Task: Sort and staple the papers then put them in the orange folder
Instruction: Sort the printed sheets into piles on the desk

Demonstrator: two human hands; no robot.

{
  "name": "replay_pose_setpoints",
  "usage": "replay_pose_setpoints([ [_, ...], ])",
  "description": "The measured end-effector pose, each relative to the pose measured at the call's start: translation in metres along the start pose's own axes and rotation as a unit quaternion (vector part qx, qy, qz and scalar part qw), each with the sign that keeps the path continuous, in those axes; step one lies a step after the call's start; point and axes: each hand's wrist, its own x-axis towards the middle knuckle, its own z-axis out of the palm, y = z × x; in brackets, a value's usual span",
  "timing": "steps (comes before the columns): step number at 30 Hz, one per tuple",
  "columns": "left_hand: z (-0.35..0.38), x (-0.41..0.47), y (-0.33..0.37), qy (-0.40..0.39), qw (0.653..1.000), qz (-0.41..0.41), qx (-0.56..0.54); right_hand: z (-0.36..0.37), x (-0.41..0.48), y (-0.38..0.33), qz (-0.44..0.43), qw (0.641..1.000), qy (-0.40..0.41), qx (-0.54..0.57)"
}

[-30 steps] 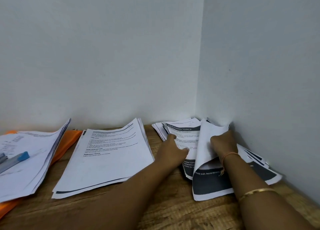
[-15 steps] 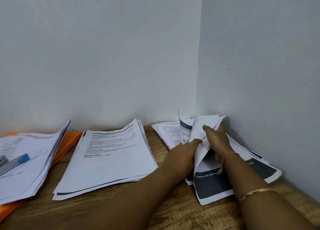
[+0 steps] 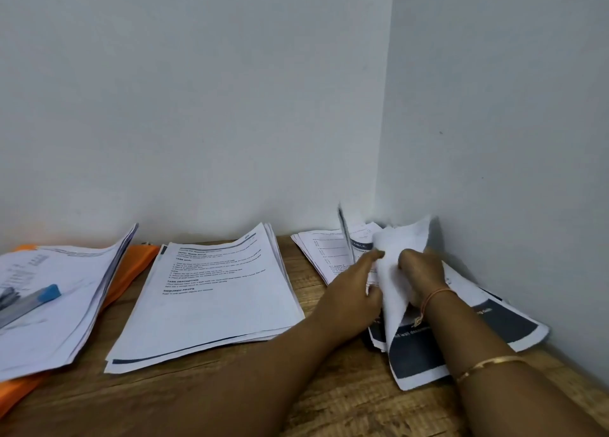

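A loose pile of printed papers (image 3: 324, 250) lies in the table's right corner, some with dark bands (image 3: 514, 324). My left hand (image 3: 354, 288) reaches into the pile, its thumb and forefinger pinching the edge of a lifted white sheet (image 3: 395, 248). My right hand (image 3: 423, 270) is behind that sheet, fingers curled round raised pages. One page stands nearly on edge behind the left fingertip. A neat stack of papers (image 3: 214, 291) sits mid-table. The orange folder (image 3: 138, 260) lies at the left under another paper stack (image 3: 66, 291), which carries a grey and blue stapler (image 3: 31, 300).
The wooden table (image 3: 329, 410) is bounded by white walls at the back and on the right, which meet in the corner just behind the loose pile. The right wall stands close to my right hand.
Both hands have pushed deeper into the corner pile. The white sheet is lifted and folded up higher, and another page now stands almost on edge.
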Motion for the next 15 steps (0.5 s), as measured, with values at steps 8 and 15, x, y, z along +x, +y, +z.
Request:
replay_pose_setpoints([
  [8,-0.004,0.007,-0.003,0.022,0.958,-0.186,-0.215,0.015,-0.004,0.002,0.009,0.994,-0.108,0.002],
  [15,-0.002,0.003,0.009,-0.067,0.986,-0.100,-0.112,0.014,-0.007,-0.007,0.013,0.985,-0.174,-0.016],
])
